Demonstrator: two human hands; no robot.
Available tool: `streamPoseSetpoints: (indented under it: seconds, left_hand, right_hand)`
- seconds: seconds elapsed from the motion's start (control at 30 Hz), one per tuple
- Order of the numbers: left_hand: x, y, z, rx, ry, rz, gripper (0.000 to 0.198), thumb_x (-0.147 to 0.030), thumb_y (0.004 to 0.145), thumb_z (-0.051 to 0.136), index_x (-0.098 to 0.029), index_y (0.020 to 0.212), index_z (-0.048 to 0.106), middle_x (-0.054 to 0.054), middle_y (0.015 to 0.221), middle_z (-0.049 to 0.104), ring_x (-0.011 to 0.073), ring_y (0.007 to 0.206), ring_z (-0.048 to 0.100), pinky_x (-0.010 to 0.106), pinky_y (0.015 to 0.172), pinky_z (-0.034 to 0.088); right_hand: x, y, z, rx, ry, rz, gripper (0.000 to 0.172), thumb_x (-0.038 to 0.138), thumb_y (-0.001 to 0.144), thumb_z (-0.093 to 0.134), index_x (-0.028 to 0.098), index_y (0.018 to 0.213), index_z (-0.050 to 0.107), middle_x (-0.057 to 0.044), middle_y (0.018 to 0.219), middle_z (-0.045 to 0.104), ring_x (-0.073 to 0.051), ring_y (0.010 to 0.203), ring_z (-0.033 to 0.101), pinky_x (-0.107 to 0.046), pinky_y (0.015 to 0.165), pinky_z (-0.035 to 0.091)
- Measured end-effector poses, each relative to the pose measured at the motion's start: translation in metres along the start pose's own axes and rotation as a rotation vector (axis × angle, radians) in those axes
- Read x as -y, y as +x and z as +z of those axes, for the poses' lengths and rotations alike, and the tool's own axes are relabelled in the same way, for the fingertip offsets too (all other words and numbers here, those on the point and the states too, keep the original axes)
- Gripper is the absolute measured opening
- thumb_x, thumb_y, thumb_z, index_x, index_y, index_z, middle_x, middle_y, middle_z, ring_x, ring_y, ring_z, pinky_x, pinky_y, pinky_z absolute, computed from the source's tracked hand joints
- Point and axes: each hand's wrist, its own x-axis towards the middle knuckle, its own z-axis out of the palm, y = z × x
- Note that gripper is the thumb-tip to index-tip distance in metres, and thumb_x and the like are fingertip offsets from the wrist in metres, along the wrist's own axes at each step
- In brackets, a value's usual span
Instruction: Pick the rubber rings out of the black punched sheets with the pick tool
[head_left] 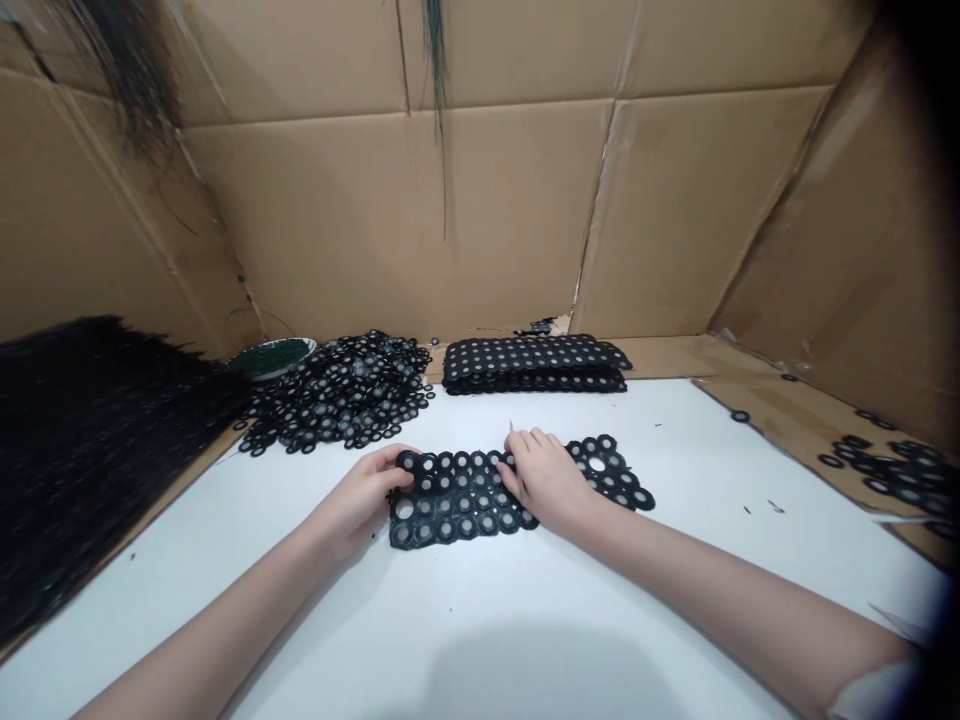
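A flat mat of joined black rings (466,500) lies on the white tabletop in front of me, in rows, with two wider round gaps. My left hand (373,492) pinches its upper left corner, thumb on top and fingers behind. Over the mat's right half rests my right hand (546,478), its fingers curled closed and covering several rings. A thin pale tip (511,425) sticks up by the right fingertips, too small to name. What the right fingers grip is hidden. The mat's right end (634,490) shows beyond that hand.
Behind the mat lie a heap of loose black rings (345,395) and a stack of finished-looking ring mats (534,362). A dish of dark green material (271,357) stands beside dark fibres (97,450) at left. More rings (900,475) lie right. Cardboard walls (510,200) enclose the table.
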Motion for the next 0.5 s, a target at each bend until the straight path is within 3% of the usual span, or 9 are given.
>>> streamPoseSetpoints:
  seconds: [0.27,0.5]
  left_hand:
    - [0.0017,-0.0034,0.0003,0.056,-0.112,-0.041,0.016,-0.015,0.068,0.053,-0.019,0.084,0.053,-0.003,0.068,0.047,0.0057,0.05,0.039,0.02,0.049,0.028]
    - [0.0039,-0.007,0.0076,0.009,-0.102,-0.008,0.014,-0.019,0.072,0.053,-0.02,0.086,0.053,-0.003,0.073,0.05,0.0067,0.055,0.042,0.019,0.051,0.03]
  right_hand:
    - [-0.0009,0.0003,0.0008,0.019,0.038,0.02,0.013,0.026,0.084,0.042,0.014,0.082,0.048,-0.008,0.076,0.055,-0.02,0.072,0.05,-0.03,0.063,0.037]
    - [-0.0009,0.0005,-0.0004,0.017,0.075,0.047,0.01,0.024,0.082,0.044,0.014,0.081,0.046,-0.007,0.074,0.054,-0.019,0.07,0.05,-0.029,0.063,0.038]
